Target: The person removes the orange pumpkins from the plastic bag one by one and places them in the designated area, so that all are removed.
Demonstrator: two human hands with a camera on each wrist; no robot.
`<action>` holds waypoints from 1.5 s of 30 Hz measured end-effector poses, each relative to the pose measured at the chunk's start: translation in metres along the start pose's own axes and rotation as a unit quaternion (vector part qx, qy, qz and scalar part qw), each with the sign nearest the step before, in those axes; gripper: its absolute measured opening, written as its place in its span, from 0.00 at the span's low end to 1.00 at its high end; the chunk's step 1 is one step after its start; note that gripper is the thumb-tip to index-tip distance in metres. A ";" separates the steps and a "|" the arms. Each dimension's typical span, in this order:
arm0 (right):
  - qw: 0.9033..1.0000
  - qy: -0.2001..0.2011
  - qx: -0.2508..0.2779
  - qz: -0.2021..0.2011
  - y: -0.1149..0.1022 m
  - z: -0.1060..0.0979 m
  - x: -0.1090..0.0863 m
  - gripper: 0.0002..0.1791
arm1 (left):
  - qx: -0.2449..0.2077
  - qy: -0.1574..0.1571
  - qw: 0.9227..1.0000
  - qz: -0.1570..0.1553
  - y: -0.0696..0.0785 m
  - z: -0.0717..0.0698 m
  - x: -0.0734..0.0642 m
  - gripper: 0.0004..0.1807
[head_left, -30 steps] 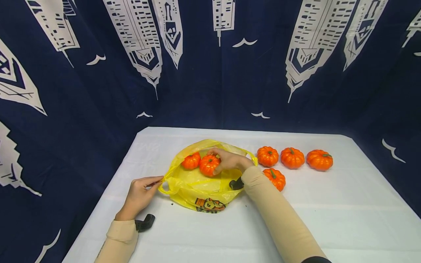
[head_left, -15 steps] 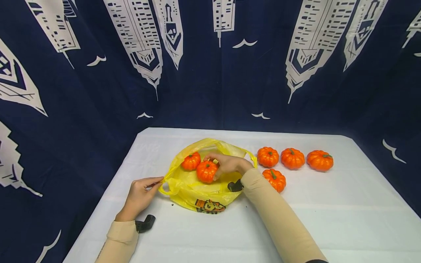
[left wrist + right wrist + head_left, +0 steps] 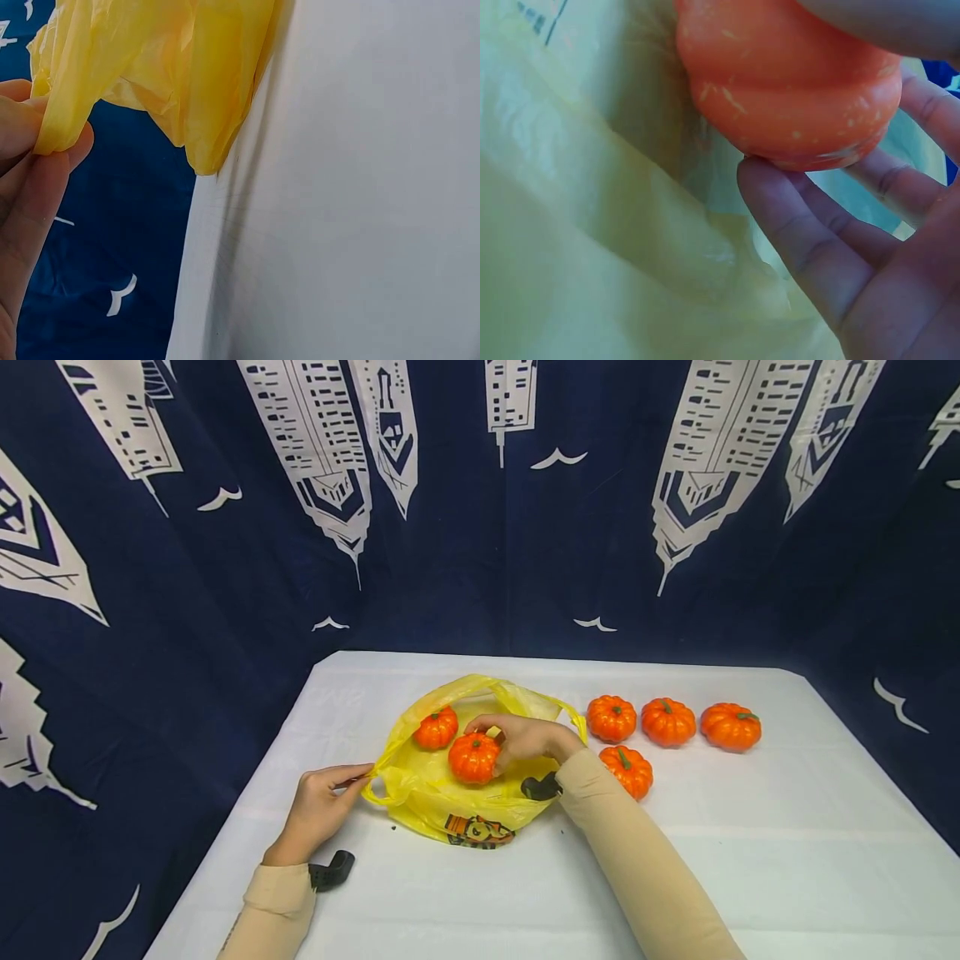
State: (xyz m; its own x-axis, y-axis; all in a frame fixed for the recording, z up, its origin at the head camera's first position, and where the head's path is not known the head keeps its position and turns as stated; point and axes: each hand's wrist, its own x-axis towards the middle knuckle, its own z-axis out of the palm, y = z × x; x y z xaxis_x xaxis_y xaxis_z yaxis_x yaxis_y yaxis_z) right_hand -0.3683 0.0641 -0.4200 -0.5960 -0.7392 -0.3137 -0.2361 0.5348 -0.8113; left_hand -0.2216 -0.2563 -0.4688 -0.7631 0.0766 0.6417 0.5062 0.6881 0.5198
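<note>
A yellow plastic bag (image 3: 420, 802) lies on the table with its mouth spread wide. My left hand (image 3: 322, 802) pinches the bag's handle at its left side; the left wrist view shows thumb and fingers (image 3: 45, 195) closed on the thin yellow film. Inside the bag mouth, my right hand (image 3: 528, 739) holds an orange mini pumpkin (image 3: 474, 758) from its right side. In the right wrist view the fingers (image 3: 802, 240) curve under that pumpkin (image 3: 795, 97), close to the bag's inner wall. A second pumpkin (image 3: 436, 728) rests deeper in the bag, behind and left of the held one.
Right of the bag, three pumpkins stand in a row: one near the bag (image 3: 611, 718), a middle pumpkin (image 3: 668, 722) and a far-right pumpkin (image 3: 731, 727). Another pumpkin (image 3: 628, 770) sits in front, beside my right forearm. A dark blue printed curtain (image 3: 510, 552) hangs behind the white table (image 3: 787, 860).
My right hand has brought its pumpkin slightly toward the near side of the bag, away from the other pumpkin inside. The left hand keeps its place on the handle.
</note>
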 end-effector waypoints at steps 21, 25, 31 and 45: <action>0.997 0.051 0.009 -0.059 -0.006 -0.011 -0.023 0.41 | 0.001 0.005 1.000 -0.002 0.001 0.000 0.002 0.14; 0.996 0.058 0.002 -0.069 -0.007 -0.012 -0.028 0.42 | 0.006 0.007 1.000 0.001 -0.001 0.000 0.002 0.15; 0.994 0.055 -0.014 -0.090 -0.012 -0.014 -0.034 0.42 | 0.006 0.007 1.000 0.005 -0.002 0.001 0.002 0.15; 0.992 0.056 -0.040 -0.109 -0.019 -0.006 -0.055 0.41 | 0.005 0.007 1.000 0.006 -0.001 0.001 0.002 0.15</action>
State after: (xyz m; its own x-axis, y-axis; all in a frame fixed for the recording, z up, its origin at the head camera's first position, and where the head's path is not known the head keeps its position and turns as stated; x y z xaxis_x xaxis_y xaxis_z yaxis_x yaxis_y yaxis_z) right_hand -0.3355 0.0972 -0.3839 -0.6048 -0.7929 -0.0743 -0.4258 0.4008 -0.8112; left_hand -0.2237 -0.2564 -0.4685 -0.7515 0.0751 0.6554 0.5112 0.6943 0.5066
